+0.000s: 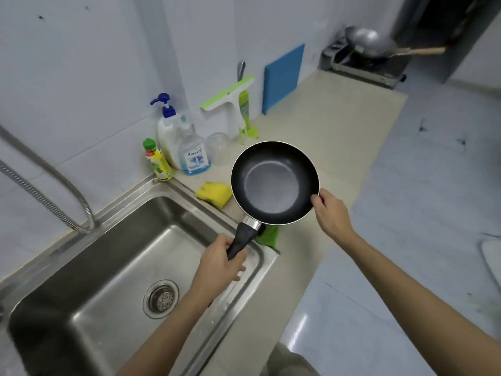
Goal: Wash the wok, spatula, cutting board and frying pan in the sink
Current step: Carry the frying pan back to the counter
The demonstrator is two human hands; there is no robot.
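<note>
A small black frying pan (273,183) is held level above the counter, just right of the steel sink (113,240). My left hand (221,263) grips its black handle over the sink's right rim. My right hand (329,210) pinches the pan's right rim with curled fingers. The blue cutting board (283,78) leans upright against the wall tiles. A metal wok (371,43) with a wooden handle sits on the stove at the far right. A metal handle (240,70) behind the squeegee may be the spatula; I cannot tell.
Soap bottles (179,142), a glass (217,147) and a green squeegee (230,104) stand by the wall. A yellow sponge (212,194) and a green cloth (269,236) lie beside the sink. A hose faucet (46,191) hangs at left. The beige counter (339,126) runs toward the stove.
</note>
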